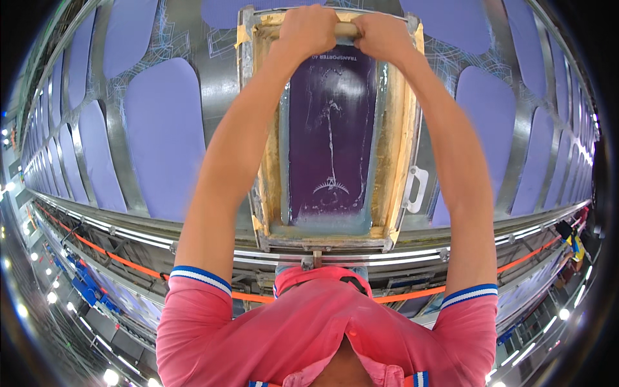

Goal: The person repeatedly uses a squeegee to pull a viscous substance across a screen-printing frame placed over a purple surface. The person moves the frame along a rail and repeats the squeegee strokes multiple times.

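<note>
A screen-printing frame (398,155) with taped, ink-stained edges lies flat before me. Its dark purple mesh (309,142) carries a pale line-and-arc design and some lettering, with pale bluish ink smeared along the borders. Both my arms reach out to the frame's far end. There my left hand (309,31) and my right hand (385,37) are closed around the wooden handle of a squeegee (347,29). A short stretch of the handle shows between the hands; the blade is mostly hidden. A white loop handle (416,189) sticks out from the frame's right side.
Flat lavender fabric pieces (164,129) lie in rows on the long grey printing table (219,97), on both sides of the frame. Metal rails (412,257) run along the near table edge. An orange strip (258,298) stretches below them. Lights and other equipment line the room's sides.
</note>
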